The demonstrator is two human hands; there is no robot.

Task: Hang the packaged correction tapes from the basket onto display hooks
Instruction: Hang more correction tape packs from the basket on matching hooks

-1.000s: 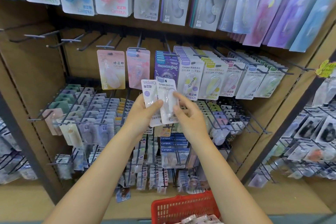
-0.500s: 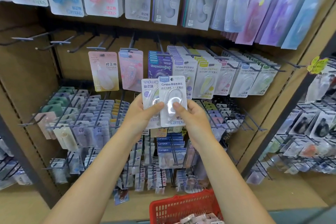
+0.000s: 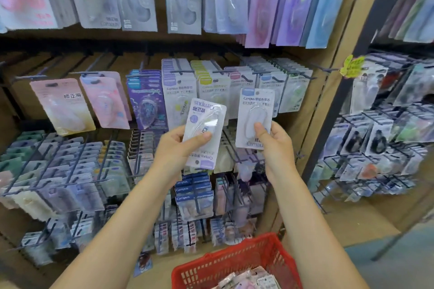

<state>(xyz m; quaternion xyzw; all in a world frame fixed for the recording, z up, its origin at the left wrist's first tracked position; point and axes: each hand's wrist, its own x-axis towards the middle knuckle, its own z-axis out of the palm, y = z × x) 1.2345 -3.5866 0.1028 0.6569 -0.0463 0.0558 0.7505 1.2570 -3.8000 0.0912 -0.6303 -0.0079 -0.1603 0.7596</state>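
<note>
Shelves of brown board fill the head view, with many dark wire hooks (image 3: 218,70) full of hanging packs. Low down sits a red basket (image 3: 237,263) with more packs inside. One pack (image 3: 254,117) is upright, pinched near its bottom by the right hand (image 3: 274,145), thumb on the front. Another pack (image 3: 205,134) is upside down, and the left hand (image 3: 176,150) grips it with the thumb across the clear bubble. I think the upright pack goes next. Find the row that looks the same, line the top hole up with the hook tip, and slide it straight back. Turn the other pack over first.
</note>
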